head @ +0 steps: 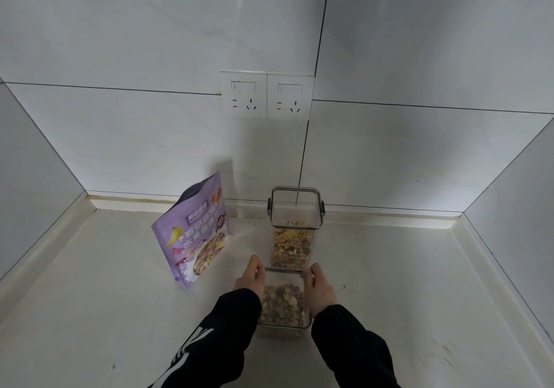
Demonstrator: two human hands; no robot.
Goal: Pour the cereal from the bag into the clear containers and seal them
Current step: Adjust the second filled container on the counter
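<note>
While both arms reach forward in black sleeves, the left hand and the right hand are placed on the two sides of the near container. The fingers of each hand curl around the top edge of it, so both hands hold this container from opposite sides. It is a clear, square plastic box with cereal inside, standing upright on the pale stone counter, near the person.

Just behind it stands the far container, taller in the view, also clear and square, with a lid and metal clips on its sides. It is about half full of cereal. Its long axis is vertical.

To the left, the purple bag stands upright, a little tilted, its printed face turned to the person. On the tiled wall are two white sockets.
</note>
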